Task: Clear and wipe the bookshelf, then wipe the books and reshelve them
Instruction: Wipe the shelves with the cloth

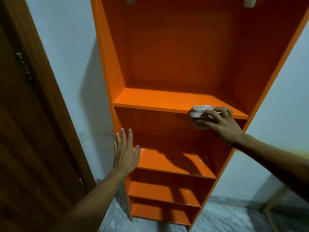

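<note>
A crumpled white cloth (199,113) is gripped by the right hand (219,122) at the front edge of a shelf of the tall orange wooden bookshelf (167,99). The left hand (125,152), fingers spread, is laid flat against its left side panel. A brown wooden door (33,131) is seen leftward.

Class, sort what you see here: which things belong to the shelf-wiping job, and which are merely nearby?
Part of the job:
orange bookshelf
cloth, gripped by the right hand
left hand, flat against the bookshelf's side

Just nearby:
wooden door
white wall
stone floor
</note>
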